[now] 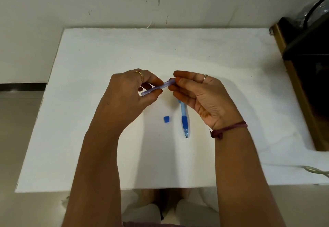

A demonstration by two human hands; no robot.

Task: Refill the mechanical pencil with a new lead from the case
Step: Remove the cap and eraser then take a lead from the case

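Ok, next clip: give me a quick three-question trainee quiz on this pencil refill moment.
1. True or false: the mechanical pencil is lifted off the table.
2. Which hands hold the lead case? A) left only B) right only C) both
3. Fill in: the small blue cap lies on the table to the ____ of the pencil's grip.

Key:
1. False; it lies flat, tip toward the person.
2. C; the left hand pinches one end, the right hand the other.
3. Left.
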